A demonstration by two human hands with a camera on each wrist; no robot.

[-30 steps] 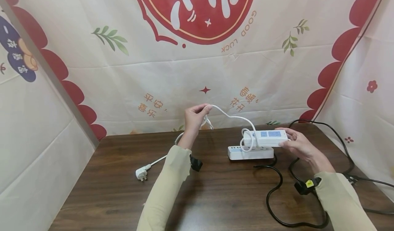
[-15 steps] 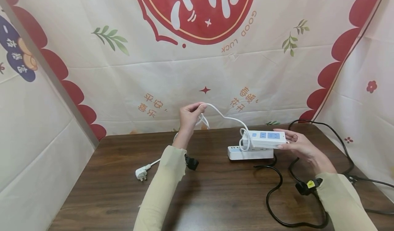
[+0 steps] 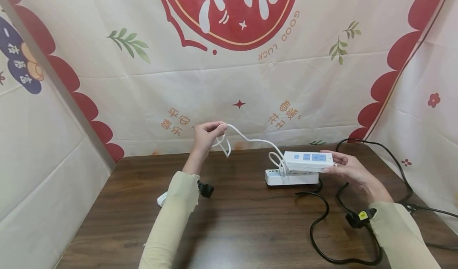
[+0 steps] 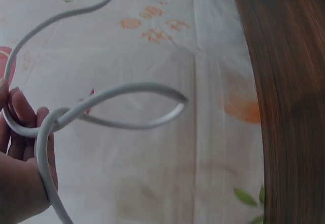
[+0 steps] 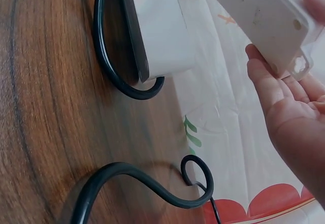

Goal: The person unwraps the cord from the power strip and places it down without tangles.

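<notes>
My left hand (image 3: 206,138) pinches a white power cord (image 3: 258,140) between thumb and fingers, raised above the table's back edge. A loose loop of the cord (image 4: 147,88) hangs beside the fingers in the left wrist view. From there the cord runs right to a white power strip (image 3: 304,164) with blue sockets, with another loop at its left end. My right hand (image 3: 352,172) grips that strip by its right end, tilted and raised; the right wrist view shows its underside (image 5: 264,18). The cord's white plug (image 3: 162,199) lies on the table, partly hidden by my left sleeve.
A second white power strip (image 3: 274,178) sits on the wooden table (image 3: 243,229), below and behind the raised one. Its black cord (image 3: 315,225) snakes over the right side of the table. A printed cloth (image 3: 143,98) hangs along the back and sides.
My left hand has moved left and slightly down, drawing the white cord along. The loop by the strip has shifted left. The raised strip has tipped, and my left sleeve now covers part of the plug.
</notes>
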